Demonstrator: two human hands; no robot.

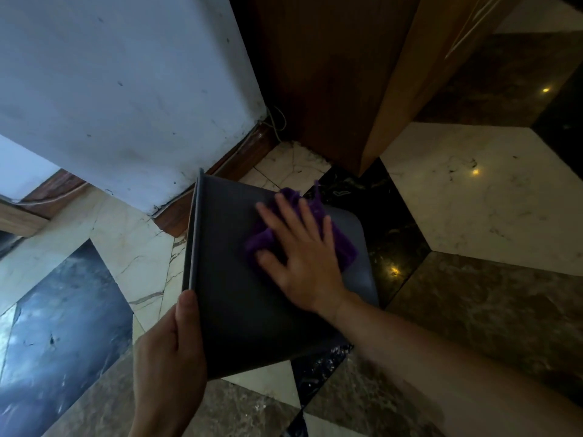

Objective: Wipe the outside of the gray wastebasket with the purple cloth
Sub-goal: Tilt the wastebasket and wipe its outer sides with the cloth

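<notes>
Cloth [331, 244] half hidden under right hand [303, 263].

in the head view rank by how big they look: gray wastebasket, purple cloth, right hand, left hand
1. gray wastebasket, clearly the largest.
2-3. left hand and right hand look about alike; the left is nearer the camera, so no ranking.
4. purple cloth, though the right hand hides much of it.

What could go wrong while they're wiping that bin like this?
The wastebasket is tipped on its side, held only by the left hand at its rim, so it might slip or swing. The right hand presses flat on a bunched cloth, which could slide off near the base.
</notes>
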